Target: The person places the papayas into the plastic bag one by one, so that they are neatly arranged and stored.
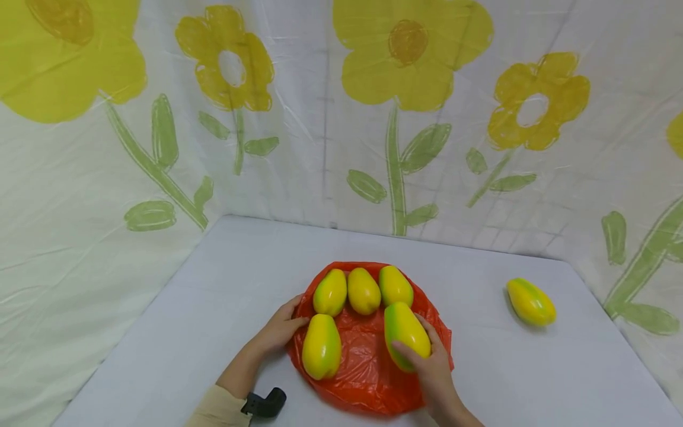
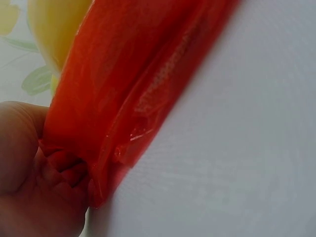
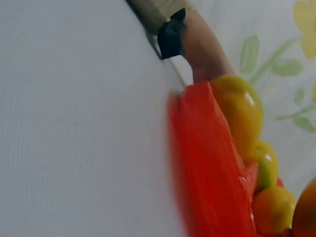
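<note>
A red plastic bag (image 1: 368, 388), spread out round and wide, lies on the white table. My right hand (image 1: 436, 367) grips a yellow-green papaya (image 1: 408, 335) over the bag's right side, thumb across its front. On the bag's left edge, my left hand (image 1: 277, 332) holds the red plastic between thumb and curled fingers, as the left wrist view shows at the bag's rim (image 2: 94, 108). Three papayas, one of them in the middle (image 1: 364, 290), line the back of the bag. Another papaya (image 1: 322, 350) sits at its front left, beside my left hand.
A lone papaya (image 1: 531, 302) lies on the white table (image 1: 213, 284) to the right, apart from the bag. A white cloth with yellow flowers (image 1: 299, 148) hangs behind the table and along both sides. A black strapped device (image 1: 264, 404) is on the left wrist.
</note>
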A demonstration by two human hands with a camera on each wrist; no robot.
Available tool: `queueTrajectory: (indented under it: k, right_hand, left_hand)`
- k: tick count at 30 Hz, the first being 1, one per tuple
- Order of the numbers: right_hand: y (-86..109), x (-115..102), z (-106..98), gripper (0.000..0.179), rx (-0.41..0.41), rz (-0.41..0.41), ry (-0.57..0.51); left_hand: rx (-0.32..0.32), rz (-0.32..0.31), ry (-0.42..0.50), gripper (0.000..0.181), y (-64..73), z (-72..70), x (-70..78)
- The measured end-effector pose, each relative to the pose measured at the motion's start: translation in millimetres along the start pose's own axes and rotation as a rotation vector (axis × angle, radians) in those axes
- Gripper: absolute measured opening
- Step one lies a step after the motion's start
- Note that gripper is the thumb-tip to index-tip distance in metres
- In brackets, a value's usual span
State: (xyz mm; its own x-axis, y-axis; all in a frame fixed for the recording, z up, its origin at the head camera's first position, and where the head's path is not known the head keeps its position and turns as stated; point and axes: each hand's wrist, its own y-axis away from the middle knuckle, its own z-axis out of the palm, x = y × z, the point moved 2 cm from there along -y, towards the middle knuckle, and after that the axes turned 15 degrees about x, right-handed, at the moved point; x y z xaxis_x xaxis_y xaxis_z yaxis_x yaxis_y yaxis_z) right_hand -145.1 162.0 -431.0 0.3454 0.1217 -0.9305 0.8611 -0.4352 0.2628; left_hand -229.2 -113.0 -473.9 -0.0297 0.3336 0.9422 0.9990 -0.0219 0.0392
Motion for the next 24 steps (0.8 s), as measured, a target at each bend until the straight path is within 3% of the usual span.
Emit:
queueTrajectory:
  k: [24]
  right_hand:
    - [22.2, 11.5, 39.3, 0.086, -0.131, 0.113, -0.076]
  left_hand:
    - [0.002, 0.006, 0.008, 0.051, 3.3, -0.5, 5.5]
